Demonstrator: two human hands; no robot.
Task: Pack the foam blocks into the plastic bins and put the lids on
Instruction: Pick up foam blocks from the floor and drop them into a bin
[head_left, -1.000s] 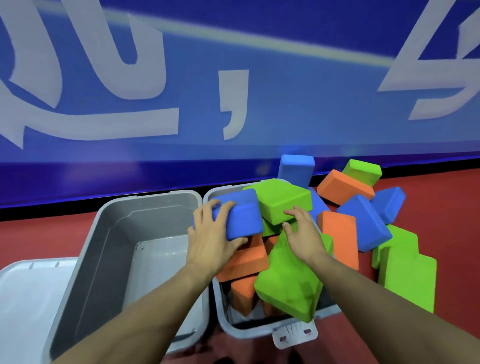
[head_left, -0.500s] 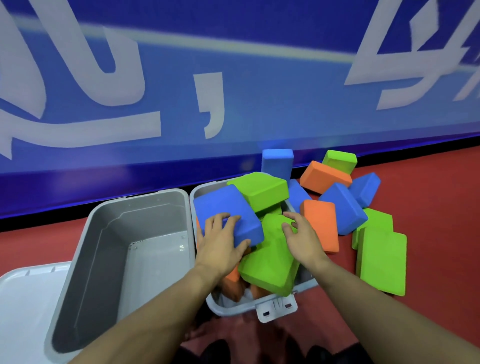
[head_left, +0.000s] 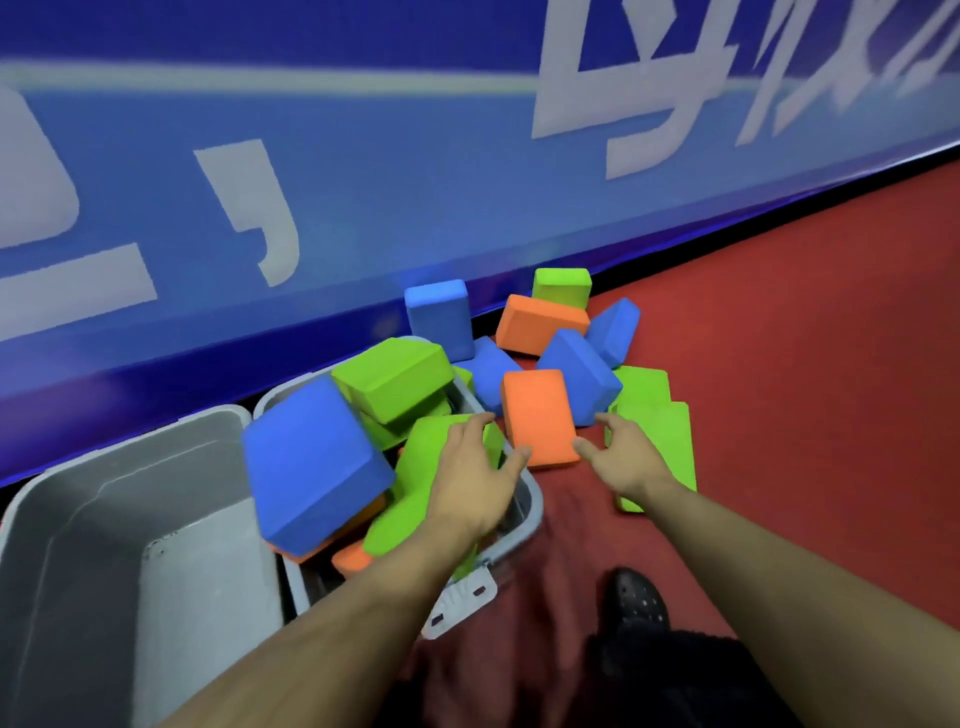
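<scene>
two grey plastic bins stand side by side on the red floor (head_left: 805, 364) against a blue wall panel (head_left: 363, 171) bearing white characters. left bin (head_left: 104, 545): nothing shows inside but its bare grey walls and base. right bin (head_left: 530, 499): heaped above its rim with foam blocks, among them a large blue block (head_left: 311, 462) tilted over its left edge, a green block (head_left: 395, 382) lying on top toward the wall, a second green block (head_left: 426, 478) slanting down its near side, and orange pieces low in the front; a white latch (head_left: 462, 597) hangs from the near wall.

left hand (head_left: 472, 467): fingers spread and fairly straight, resting on the slanting green block over the bin's right edge, thumb pointing toward an orange block (head_left: 540, 415); its grip is released, clasping nothing. right hand (head_left: 628, 457): fingers extended, thumb just beside the orange block's near right corner, over a flat green block (head_left: 660, 431) on the floor; grip likewise released, and whether the thumb touches the orange block cannot be told.

beyond the bin, loose blocks lie piled on the floor: an upright blue block (head_left: 439, 317) at the wall, further blue, orange and green ones. a black shoe (head_left: 636, 597) shows at bottom right.
</scene>
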